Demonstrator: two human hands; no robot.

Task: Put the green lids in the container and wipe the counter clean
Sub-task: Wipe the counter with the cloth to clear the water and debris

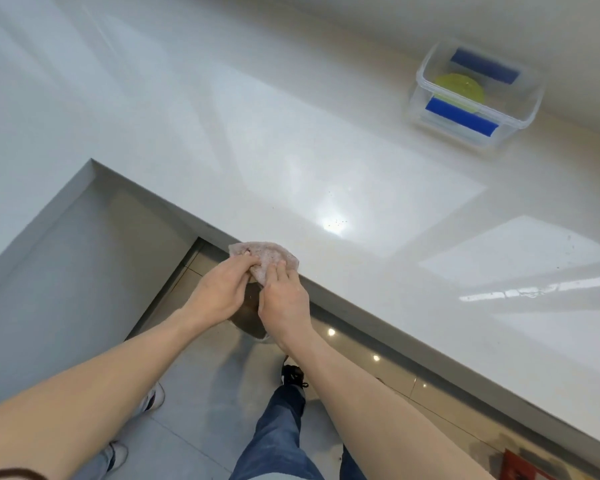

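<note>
both hands, left hand (pixel 222 289) and right hand (pixel 280 299), pinch the cloth (pixel 267 258) at the desk (pixel 326 168) edge, apparently gathering crumbs over it. green lids (pixel 459 87) sit inside the container (pixel 527 109), well apart.

a single wide-angle view from the person's head looks forward and steeply down. the bench (pixel 326 150) runs diagonally from lower right to upper left, its near edge close below the camera. the floor (pixel 201 393) and the person's legs fill the bottom, and straight lines bow towards the frame edges.
</note>
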